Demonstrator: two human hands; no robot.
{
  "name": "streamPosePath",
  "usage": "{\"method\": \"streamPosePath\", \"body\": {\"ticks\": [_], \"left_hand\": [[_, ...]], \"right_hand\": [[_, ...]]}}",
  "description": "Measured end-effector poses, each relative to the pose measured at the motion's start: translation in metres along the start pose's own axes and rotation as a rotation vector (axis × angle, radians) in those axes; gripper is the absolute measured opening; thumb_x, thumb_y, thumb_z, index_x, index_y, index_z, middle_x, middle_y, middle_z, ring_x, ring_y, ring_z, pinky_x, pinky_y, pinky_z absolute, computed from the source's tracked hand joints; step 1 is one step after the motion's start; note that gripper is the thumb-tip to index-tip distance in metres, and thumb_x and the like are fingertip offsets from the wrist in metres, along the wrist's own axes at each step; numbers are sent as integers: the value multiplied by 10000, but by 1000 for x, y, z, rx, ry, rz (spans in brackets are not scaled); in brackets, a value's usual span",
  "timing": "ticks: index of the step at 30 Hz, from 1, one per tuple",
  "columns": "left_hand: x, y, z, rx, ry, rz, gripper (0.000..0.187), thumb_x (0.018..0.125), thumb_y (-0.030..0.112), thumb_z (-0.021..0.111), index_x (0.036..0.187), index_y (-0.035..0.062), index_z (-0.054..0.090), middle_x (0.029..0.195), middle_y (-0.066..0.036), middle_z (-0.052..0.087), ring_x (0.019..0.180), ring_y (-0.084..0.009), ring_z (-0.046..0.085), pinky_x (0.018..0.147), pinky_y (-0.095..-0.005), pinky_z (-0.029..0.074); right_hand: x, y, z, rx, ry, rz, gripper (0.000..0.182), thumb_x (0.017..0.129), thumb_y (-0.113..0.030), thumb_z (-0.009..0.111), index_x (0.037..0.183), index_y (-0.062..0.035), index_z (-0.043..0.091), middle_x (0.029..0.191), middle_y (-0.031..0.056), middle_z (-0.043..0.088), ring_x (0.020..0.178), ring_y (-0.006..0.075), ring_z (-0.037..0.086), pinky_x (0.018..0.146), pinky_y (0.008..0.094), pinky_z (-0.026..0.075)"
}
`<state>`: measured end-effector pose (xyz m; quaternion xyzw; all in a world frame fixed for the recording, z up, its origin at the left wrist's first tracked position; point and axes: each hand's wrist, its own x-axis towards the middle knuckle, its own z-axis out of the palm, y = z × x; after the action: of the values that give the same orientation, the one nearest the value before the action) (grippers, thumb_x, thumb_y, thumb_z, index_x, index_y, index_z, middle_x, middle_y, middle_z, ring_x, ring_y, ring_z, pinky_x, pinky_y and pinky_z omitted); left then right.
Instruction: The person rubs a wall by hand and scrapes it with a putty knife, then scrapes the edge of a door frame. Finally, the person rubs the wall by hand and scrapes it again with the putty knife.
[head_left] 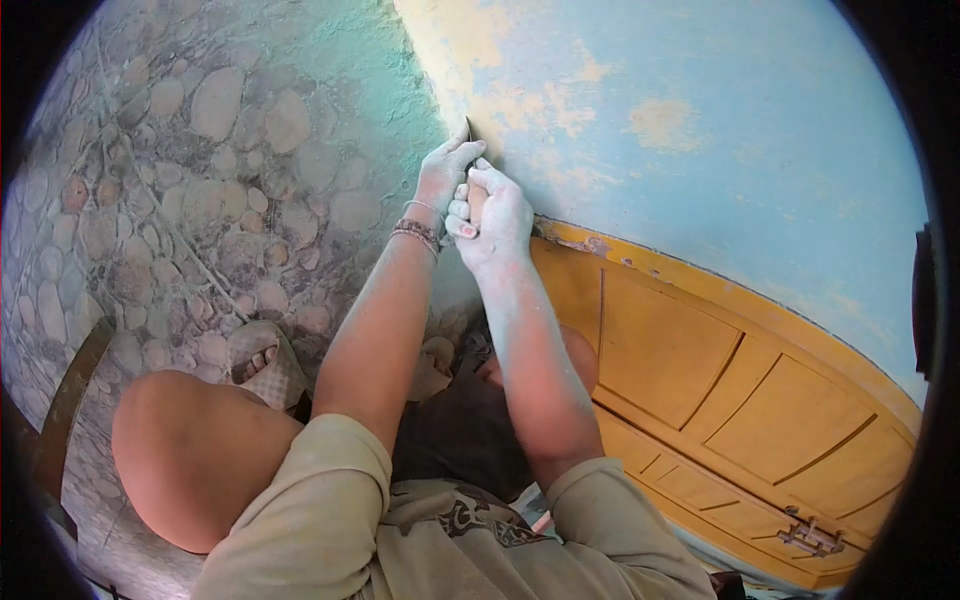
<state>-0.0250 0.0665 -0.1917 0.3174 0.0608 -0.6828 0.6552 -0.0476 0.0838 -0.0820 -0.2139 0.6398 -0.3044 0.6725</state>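
Both hands are raised together near the corner of a painted wall (pixel 660 120), dusted with pale powder. My right hand (pixel 497 215) is closed round the handle of a small scraper (pixel 477 203). The tool's thin dark blade points up toward the wall, where pale patches show through the light blue paint. My left hand (pixel 447 172), with bracelets at its wrist, touches the blade end with its fingers pressed near it; part of the blade is hidden behind the fingers.
A yellow-orange panelled wooden door or shutter (pixel 670 350) with a metal bolt (pixel 812 538) is at the right. Stone-patterned ground (pixel 210 200) spreads at the left, beside my sandalled foot (pixel 262 362). A curved dark bar (pixel 75 400) stands at far left.
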Motion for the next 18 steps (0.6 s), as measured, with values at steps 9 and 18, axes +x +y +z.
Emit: {"method": "streamPosePath", "body": {"ticks": [9,18], "left_hand": [[-15,8,2,-48,19,-32,208,823,160,606,971,17,636,704,18,554,525,-32,458,431,-177,358],[1,11,4,104,10,3,429,824,192,593,1191,-25,544,762,-25,592,565,-63,500,503,-217,425]], "right_hand": [[-1,2,-17,121,-102,14,91,890,-128,429,957,-69,448,694,60,476,439,103,410,330,199,316],[-8,-12,-4,95,-160,15,178,877,-132,432,1049,-102,464,696,14,463,422,96,394,319,201,298]]}}
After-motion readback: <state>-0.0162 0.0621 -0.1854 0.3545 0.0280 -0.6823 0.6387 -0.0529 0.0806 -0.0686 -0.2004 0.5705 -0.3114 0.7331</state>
